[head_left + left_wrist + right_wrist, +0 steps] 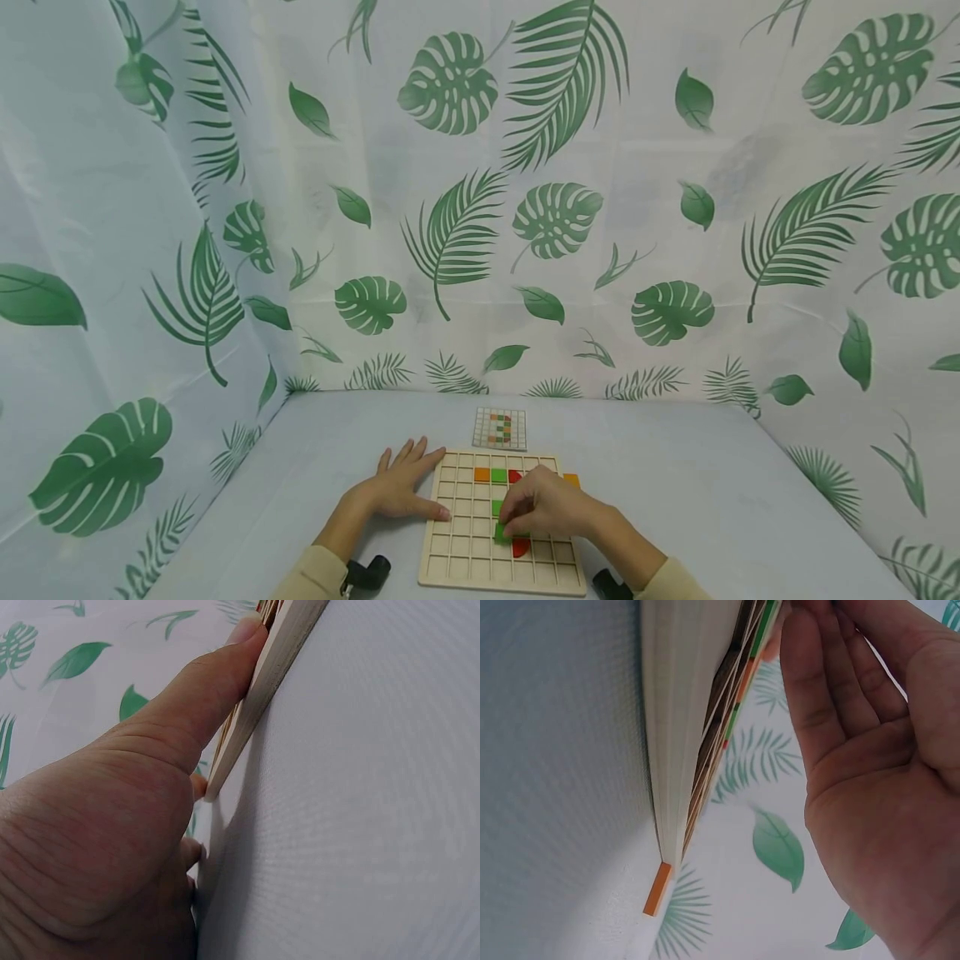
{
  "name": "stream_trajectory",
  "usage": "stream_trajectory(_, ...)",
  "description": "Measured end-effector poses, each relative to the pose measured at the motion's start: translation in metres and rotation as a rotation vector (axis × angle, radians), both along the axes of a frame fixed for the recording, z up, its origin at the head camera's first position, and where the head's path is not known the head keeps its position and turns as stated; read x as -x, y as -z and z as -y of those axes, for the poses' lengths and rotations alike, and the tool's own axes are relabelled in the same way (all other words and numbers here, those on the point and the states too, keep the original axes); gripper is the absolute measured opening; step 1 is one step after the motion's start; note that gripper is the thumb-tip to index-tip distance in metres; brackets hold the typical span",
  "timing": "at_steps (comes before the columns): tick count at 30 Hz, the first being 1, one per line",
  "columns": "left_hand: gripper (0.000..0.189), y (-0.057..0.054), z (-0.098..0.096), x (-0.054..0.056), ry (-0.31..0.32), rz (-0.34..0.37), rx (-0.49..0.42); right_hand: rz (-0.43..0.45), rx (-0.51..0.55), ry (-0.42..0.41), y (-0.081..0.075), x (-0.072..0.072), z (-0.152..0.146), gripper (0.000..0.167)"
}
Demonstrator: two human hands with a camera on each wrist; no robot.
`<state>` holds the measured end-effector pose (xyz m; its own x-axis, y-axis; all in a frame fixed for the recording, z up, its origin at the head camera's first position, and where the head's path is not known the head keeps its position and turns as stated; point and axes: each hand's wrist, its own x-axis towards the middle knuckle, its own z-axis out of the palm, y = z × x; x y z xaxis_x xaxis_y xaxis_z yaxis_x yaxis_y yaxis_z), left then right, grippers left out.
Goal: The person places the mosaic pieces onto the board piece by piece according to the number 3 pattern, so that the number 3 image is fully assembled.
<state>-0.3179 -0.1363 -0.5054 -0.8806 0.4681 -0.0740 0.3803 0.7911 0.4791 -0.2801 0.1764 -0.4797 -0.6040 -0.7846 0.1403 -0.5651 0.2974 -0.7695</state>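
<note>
A pale wooden grid board (457,572) lies on the table. My left hand (393,487) is spread at its left side, the thumb on the board's edge and a fingertip at the far corner. Over the board's middle, my right hand (551,504) pinches a green tile (500,534) between thumb and fingers, low above the squares. Just below it sits a red rounded piece (521,547). The far row holds an orange tile (482,475), a green square tile (498,475) and another red piece (514,476). Part of the middle squares is hidden behind the right hand.
A small printed card (499,428) with a coloured grid pattern lies beyond the board. One more orange tile (657,889) lies on the table by the board's far right corner. Leaf-patterned curtain (465,208) surrounds the table at the back and left.
</note>
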Motion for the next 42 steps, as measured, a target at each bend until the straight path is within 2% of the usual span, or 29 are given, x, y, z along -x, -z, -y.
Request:
stream_trajectory(8, 0.112, -0.0013, -0.0020, -0.0031, -0.008, 0.007, -0.007, -0.076, -0.008, -0.004, 0.0028, 0.0017, 0.0002, 0.004)
stream_trajectory(13, 0.112, -0.0024, -0.0025, -0.0039, -0.011, 0.010, -0.010, -0.094, -0.020, 0.004, 0.0041, 0.0024, 0.0016, 0.004)
stream_trajectory(23, 0.111, -0.0039, -0.0034, -0.0047, -0.011, 0.010, -0.011, -0.063, -0.107, 0.044, 0.0019, -0.0003, 0.0052, 0.008)
stream_trajectory(25, 0.111, -0.0038, -0.0034, -0.0047, -0.010, 0.007, -0.009, -0.050, -0.122, 0.042, 0.0003, -0.0017, 0.0055, 0.003)
stream_trajectory(29, 0.111, -0.0040, -0.0032, -0.0046, -0.007, 0.004, -0.006, -0.035, -0.147, 0.039, -0.0014, -0.0038, 0.0059, 0.003)
stream_trajectory(36, 0.111, -0.0036, -0.0023, -0.0036, -0.006, 0.006, -0.006, -0.023, -0.106, -0.023, 0.0004, -0.0025, 0.0049, 0.008)
stream_trajectory(42, 0.111, -0.0023, -0.0005, -0.0019, -0.003, 0.005, -0.006, 0.000, -0.105, -0.038, -0.0011, -0.0039, 0.0046, 0.009)
